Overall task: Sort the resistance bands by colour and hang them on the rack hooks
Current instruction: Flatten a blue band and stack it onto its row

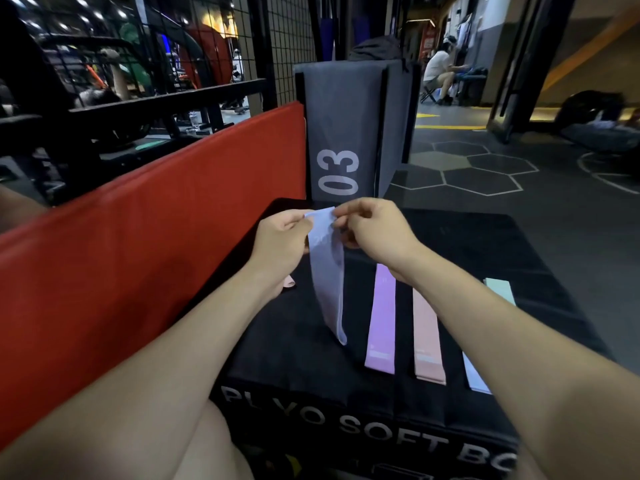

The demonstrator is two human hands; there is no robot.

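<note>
A pale blue resistance band hangs down above the black plyo soft box. My left hand and my right hand both pinch its top edge. Flat on the box lie a purple band, a pink band, a mint band and another pale blue band, the last two partly hidden by my right forearm. A bit of a second pink band shows under my left wrist.
A red padded mat stands along the left. A grey box marked 03 stands behind the black box. A black wire-mesh rack rises at the back left. A person sits far back right.
</note>
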